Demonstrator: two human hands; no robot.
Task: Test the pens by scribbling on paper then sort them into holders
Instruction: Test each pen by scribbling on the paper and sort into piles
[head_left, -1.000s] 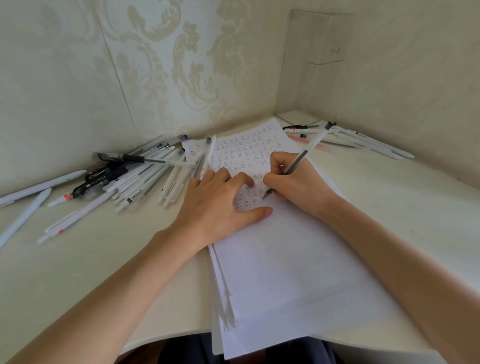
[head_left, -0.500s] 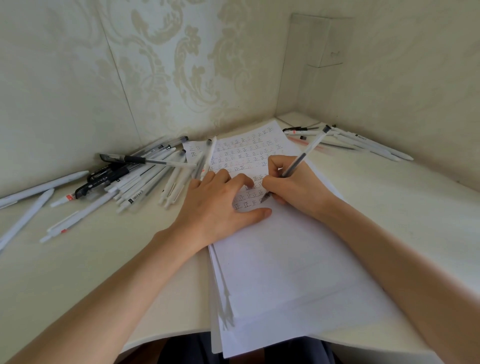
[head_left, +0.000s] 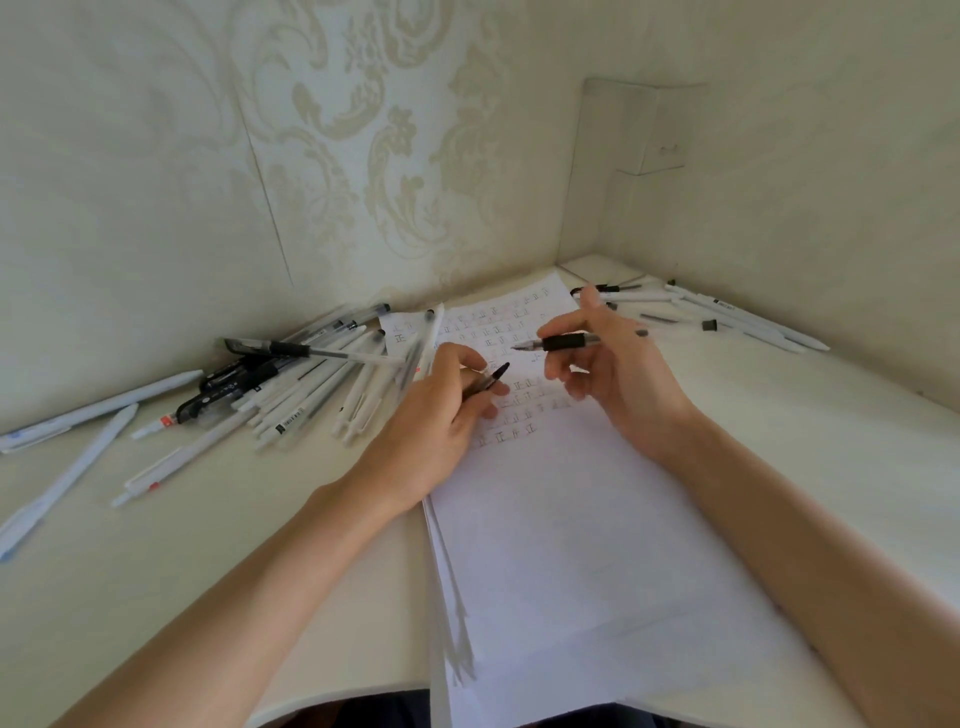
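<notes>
My right hand (head_left: 623, 376) pinches the pen (head_left: 569, 342) by its black grip, while my left hand (head_left: 436, 415) pinches a black cap (head_left: 489, 377).

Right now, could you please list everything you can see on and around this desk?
Uncapped pen: one, black grip, pinched in the right hand.
Pen cap: one, black, held in the left hand.
Paper stack: one, white, top sheet with written marks, desk centre.
Left pen pile: many, white and black, overlapping, uncounted.
Right pen group: several, mostly white, by the right wall.
Desk: one, cream.
Hands: two, bare, raised over the paper stack.
</notes>
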